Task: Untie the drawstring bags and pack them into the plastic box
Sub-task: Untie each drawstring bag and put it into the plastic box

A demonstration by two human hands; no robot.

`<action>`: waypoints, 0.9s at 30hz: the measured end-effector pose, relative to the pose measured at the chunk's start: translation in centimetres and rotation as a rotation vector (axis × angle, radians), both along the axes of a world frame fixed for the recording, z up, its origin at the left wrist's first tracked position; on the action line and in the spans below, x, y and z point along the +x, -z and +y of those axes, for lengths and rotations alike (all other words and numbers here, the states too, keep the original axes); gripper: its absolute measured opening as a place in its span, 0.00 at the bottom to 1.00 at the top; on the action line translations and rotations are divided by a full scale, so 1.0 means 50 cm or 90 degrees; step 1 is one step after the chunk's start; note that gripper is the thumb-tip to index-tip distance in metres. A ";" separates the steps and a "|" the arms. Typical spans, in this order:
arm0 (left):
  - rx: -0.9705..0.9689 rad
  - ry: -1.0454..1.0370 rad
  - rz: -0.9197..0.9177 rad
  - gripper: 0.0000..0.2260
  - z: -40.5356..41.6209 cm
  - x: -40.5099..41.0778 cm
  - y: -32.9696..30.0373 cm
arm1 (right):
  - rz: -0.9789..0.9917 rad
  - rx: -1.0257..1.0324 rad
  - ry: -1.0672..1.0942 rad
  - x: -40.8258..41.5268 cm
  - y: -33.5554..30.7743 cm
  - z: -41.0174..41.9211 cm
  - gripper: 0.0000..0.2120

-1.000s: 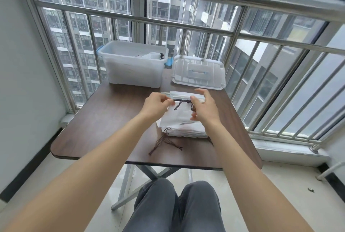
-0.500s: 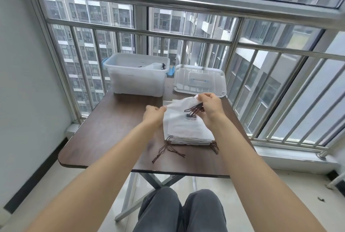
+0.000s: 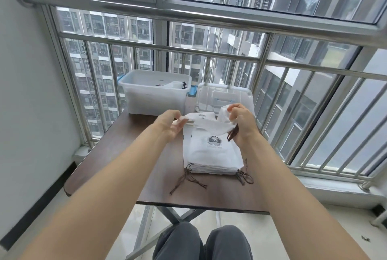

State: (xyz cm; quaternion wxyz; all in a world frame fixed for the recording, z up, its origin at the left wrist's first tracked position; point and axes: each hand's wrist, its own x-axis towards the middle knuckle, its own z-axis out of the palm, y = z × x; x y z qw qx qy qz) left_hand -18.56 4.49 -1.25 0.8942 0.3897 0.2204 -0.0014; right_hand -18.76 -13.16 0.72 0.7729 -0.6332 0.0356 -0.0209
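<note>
1. Both hands hold one thin white fabric drawstring bag [image 3: 206,121] up over the stack of white bags [image 3: 211,155] on the brown table [image 3: 117,155].
2. Left hand [image 3: 169,125] pinches one end, right hand [image 3: 240,123] grips the other plus the brown cord [image 3: 231,134].
3. Clear plastic box [image 3: 155,96] sits behind, lid [image 3: 225,97] beside it.

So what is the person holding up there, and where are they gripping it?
One white drawstring bag, lifted above the stack. The left hand pinches its left end; the right hand grips its bunched right end by the brown cords.
</note>
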 end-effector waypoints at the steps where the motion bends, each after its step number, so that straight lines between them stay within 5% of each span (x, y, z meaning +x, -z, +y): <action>1: 0.011 -0.010 -0.015 0.10 0.005 0.004 -0.011 | -0.002 -0.006 0.005 0.004 -0.004 0.002 0.10; 8: 0.309 -0.092 -0.147 0.19 0.081 0.053 -0.082 | -0.048 -0.025 -0.029 0.060 -0.035 0.049 0.11; 12: 0.527 -0.140 -0.227 0.17 0.146 0.086 -0.121 | -0.053 -0.015 -0.074 0.110 -0.062 0.105 0.10; 20: 0.800 -0.198 -0.157 0.20 0.262 0.207 -0.126 | -0.120 -0.234 -0.049 0.292 -0.059 0.236 0.15; 27: 0.933 -0.089 -0.054 0.24 0.323 0.312 -0.070 | -0.176 -0.549 -0.010 0.439 -0.021 0.304 0.18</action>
